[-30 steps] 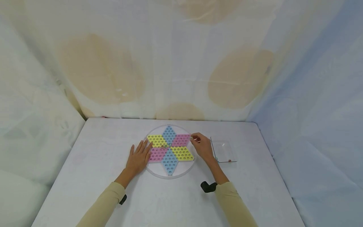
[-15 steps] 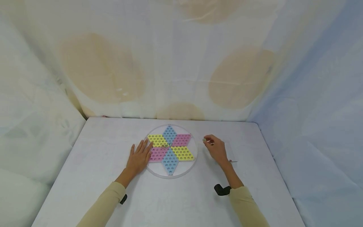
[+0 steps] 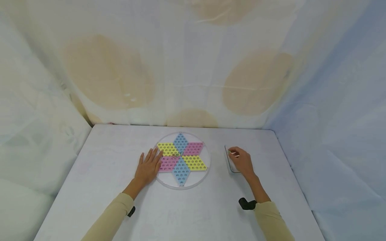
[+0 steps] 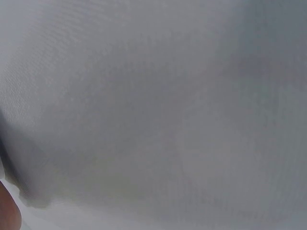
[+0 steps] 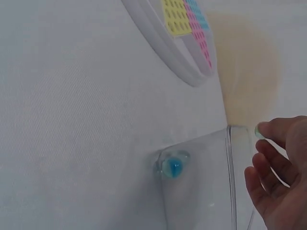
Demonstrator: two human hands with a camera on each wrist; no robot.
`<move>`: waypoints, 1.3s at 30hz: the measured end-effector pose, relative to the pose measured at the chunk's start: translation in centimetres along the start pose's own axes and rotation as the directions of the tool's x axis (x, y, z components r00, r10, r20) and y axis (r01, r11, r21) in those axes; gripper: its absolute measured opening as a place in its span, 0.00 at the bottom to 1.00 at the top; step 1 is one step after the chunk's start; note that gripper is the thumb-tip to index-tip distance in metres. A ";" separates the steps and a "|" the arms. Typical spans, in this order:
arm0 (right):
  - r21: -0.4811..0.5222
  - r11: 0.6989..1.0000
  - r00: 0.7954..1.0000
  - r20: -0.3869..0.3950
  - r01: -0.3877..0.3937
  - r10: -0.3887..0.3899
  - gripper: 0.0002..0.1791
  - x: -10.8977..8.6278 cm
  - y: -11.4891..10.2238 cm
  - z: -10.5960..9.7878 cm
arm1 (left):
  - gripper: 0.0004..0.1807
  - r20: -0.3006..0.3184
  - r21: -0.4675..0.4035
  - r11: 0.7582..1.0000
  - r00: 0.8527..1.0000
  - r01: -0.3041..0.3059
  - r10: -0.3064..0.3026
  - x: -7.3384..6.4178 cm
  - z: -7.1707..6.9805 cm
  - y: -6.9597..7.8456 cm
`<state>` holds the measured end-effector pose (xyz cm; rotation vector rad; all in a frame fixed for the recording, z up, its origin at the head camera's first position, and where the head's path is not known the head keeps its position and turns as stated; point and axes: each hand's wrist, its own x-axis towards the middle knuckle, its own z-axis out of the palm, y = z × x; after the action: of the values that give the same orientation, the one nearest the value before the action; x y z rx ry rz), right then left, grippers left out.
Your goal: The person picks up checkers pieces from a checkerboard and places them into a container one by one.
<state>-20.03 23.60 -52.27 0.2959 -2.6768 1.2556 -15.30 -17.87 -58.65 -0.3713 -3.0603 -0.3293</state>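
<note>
In the head view a round white Chinese checkers board (image 3: 195, 179) bears a star of blue, pink and yellow holes. Several marbles (image 3: 177, 155) sit near its middle. My left hand (image 3: 147, 169) rests on the board's left side, fingers straight and spread. Between thumb and fingertip my right hand (image 3: 242, 163) pinches a clear, greenish marble (image 5: 259, 131). It is over the clear plastic box (image 5: 231, 167), right of the board; in the head view the hand covers much of the box. A blue-streaked marble (image 5: 174, 166) shows through the box wall in the right wrist view.
Everything stands on a white-covered table (image 3: 187, 217). Pale fabric curtains (image 3: 181, 83) close it in behind and at both sides. The left wrist view is mostly blurred grey, with a bit of skin at its lower left corner.
My right hand has moved right from the pink tip of the star to above the box, carrying the marble. My left hand has stayed in place on the board.
</note>
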 end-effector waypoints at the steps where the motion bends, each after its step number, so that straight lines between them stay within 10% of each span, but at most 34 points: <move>1: -0.006 1.000 1.000 0.002 -0.008 0.008 0.11 0.0 0.3 -0.1 | 0.30 -0.001 -0.002 1.000 1.000 0.002 -0.002 0.0 0.0 0.0; 39: -0.205 0.965 0.974 0.121 -0.165 0.192 0.08 -0.5 2.9 -0.1 | 0.30 -0.004 -0.009 1.000 1.000 0.006 -0.006 0.0 -0.3 0.2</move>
<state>-20.28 25.51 -54.43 0.1211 -2.9775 1.0399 -15.21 -17.77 -58.37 -0.3614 -3.0579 -0.3439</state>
